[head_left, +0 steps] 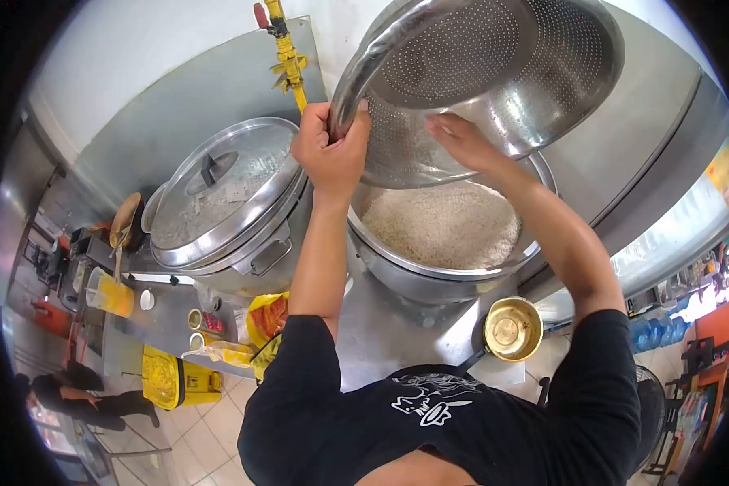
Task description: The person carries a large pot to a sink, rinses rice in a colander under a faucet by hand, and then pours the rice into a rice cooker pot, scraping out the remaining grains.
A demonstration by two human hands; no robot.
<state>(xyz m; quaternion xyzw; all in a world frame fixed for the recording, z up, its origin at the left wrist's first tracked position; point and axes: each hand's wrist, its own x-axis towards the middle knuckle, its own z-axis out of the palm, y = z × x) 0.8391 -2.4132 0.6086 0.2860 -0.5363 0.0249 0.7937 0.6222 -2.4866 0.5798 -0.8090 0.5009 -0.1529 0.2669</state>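
Note:
A big perforated metal colander (535, 97) is tipped over a large metal pot (429, 279) with pale grain that looks like rice (449, 227) inside. My left hand (332, 150) is closed around the colander's near left rim. Inside the tilted bowl, my right hand (462, 139) is open, its fingers stretched out close to the perforated wall. Most of the colander's inner surface shows bare metal. Part of the pot's far rim is hidden behind the colander.
A second large pot with a metal lid (239, 174) stands on the left. A small brass-coloured saucepan (513, 328) sits near the counter's front edge. A pitcher of yellow liquid (112, 296), cans and a yellow bag are at left. A yellow bin (182, 381) stands on the floor; a person is beyond.

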